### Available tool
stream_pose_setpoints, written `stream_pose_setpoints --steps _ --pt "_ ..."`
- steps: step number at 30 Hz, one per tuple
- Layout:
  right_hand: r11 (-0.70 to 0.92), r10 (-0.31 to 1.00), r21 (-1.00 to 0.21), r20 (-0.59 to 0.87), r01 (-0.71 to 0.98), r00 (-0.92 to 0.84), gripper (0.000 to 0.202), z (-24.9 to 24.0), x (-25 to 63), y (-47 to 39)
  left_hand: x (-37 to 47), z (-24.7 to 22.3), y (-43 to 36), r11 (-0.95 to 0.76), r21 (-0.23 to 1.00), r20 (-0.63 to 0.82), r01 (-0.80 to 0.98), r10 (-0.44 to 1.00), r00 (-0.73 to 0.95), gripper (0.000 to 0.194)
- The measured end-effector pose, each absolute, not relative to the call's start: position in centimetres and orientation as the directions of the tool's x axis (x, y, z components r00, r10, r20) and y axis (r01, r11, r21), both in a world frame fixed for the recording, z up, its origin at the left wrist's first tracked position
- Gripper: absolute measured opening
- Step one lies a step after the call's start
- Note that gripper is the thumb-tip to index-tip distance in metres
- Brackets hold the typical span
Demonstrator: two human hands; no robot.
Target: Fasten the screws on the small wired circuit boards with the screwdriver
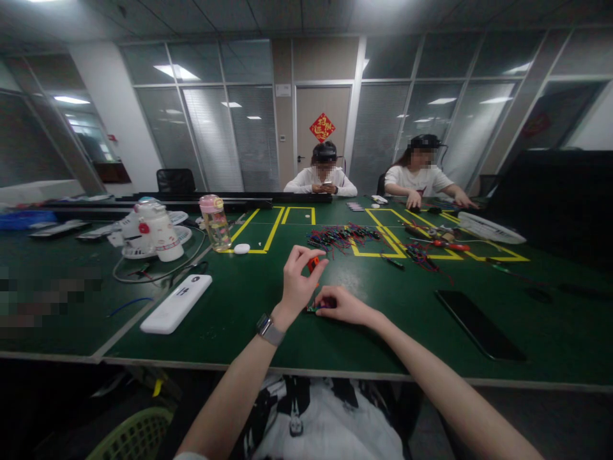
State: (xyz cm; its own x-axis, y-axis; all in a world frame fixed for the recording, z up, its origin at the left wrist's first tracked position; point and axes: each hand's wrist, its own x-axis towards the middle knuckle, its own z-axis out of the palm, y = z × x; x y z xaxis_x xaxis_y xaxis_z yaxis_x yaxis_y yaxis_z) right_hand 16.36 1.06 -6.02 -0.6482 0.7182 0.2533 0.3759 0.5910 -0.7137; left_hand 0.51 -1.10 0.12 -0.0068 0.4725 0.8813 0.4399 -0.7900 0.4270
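My left hand, with a watch on its wrist, is raised a little over the green table, its thumb and fingers closed round a small orange-red object. Just below and to the right, my right hand rests low at the tabletop. Its fingers pinch a small green circuit board with coloured wires. Beyond both hands lies a tangled pile of red and blue wires with small boards.
A white power bank lies left and a black phone right. Farther off stand a pink-lidded bottle and a white jug. Yellow tape marks the table. Two people sit across; a smaller wire pile lies right.
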Motion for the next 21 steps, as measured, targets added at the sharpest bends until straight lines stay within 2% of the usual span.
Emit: stream_pose_setpoints --steps 4,7,17,21 --pt "0.592 0.709 -0.723 0.259 0.355 -0.656 0.010 -6.09 16.33 1.14 0.54 0.07 -1.18 -0.813 0.448 0.854 0.371 0.512 0.091 0.029" --pt "0.597 0.705 -0.719 0.259 0.356 -0.661 0.011 -6.14 16.35 1.19 0.56 0.04 -1.13 -0.807 0.476 0.834 0.350 0.541 0.114 0.033" --pt "0.576 0.716 -0.735 0.243 0.358 -0.654 0.013 -5.98 16.41 1.05 0.61 -0.07 -0.94 -0.783 0.419 0.876 0.460 0.481 0.020 0.018" --pt "0.581 0.719 -0.727 0.247 0.367 -0.650 0.013 -5.95 16.41 1.06 0.57 -0.06 -0.99 -0.785 0.428 0.872 0.448 0.489 0.024 0.017"
